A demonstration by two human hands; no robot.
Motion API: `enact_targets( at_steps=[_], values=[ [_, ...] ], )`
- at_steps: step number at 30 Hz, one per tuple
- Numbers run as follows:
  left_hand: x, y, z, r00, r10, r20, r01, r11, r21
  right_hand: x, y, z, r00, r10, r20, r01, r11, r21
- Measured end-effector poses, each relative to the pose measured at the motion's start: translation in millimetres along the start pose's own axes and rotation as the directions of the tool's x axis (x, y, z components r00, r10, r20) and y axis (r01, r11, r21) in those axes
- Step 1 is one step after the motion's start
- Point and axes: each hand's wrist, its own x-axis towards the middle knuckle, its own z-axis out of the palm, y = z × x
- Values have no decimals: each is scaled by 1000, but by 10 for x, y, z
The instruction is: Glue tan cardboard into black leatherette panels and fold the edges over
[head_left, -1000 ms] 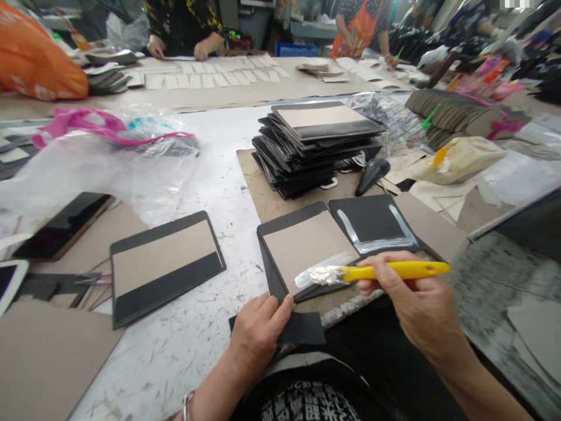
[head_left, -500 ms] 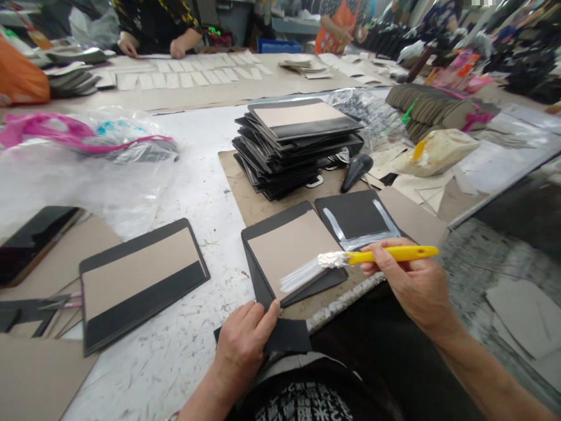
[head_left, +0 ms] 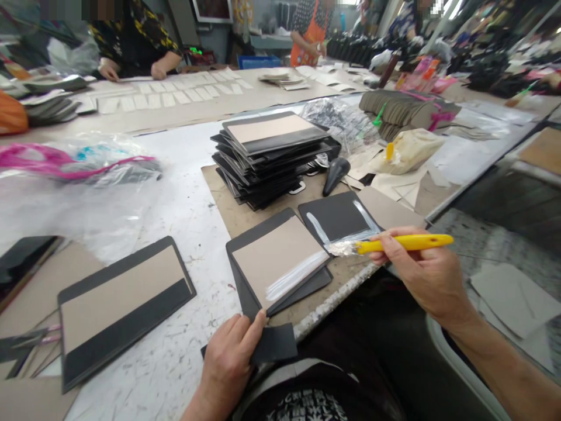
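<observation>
My right hand [head_left: 427, 278] grips a yellow-handled brush [head_left: 414, 242], its bristles caked with white paste. The bristle tip is at the right edge of a beige-faced black panel [head_left: 274, 254], where a white streak runs along the near side. My left hand [head_left: 232, 351] is closed over a black strip [head_left: 278, 342] at the table's edge, its index fingertip at the panel's near corner. Another black sheet lies partly hidden under that panel. Just behind the brush sits a black panel [head_left: 337, 216] with white paste along three sides.
Behind the panels rises a stack of black panels [head_left: 272, 158], with a black-handled tool [head_left: 336, 175] beside it. A finished-looking beige and black panel [head_left: 127, 298] lies left, near clear plastic [head_left: 87, 204]. A pale bag [head_left: 412, 152] sits right. Co-workers stand across the table.
The brush has moved right along the panel to its edge, and the white streak is longer. My left hand still holds the strip. The camera view has shifted.
</observation>
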Motion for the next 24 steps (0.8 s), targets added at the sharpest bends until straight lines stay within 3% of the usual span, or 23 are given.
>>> enact_targets(
  at_steps=[4,7,9,12,17,20,24],
  values=[
    [-25,-22,20,1000,5,25,-5,1000,-2,36,11,-172,999,-41,-33,37,993,-110],
    [-37,-33,22,1000,7,29,-7,1000,9,70,50,-225,995,-49,91,70,967,-243],
    [-31,-28,10,999,2,35,-3,1000,23,92,88,-175,973,1,232,60,965,-256],
    [7,-1,-23,999,-6,32,5,999,34,130,160,16,903,111,414,28,949,-315],
    [88,65,-75,998,-41,48,39,998,55,165,246,373,767,176,617,219,832,-510],
    [87,54,-96,997,-49,58,44,996,74,76,235,447,754,158,638,255,823,-507],
    [-15,-29,-168,994,-92,58,88,994,66,-131,198,371,761,99,641,295,827,-478]
  ],
)
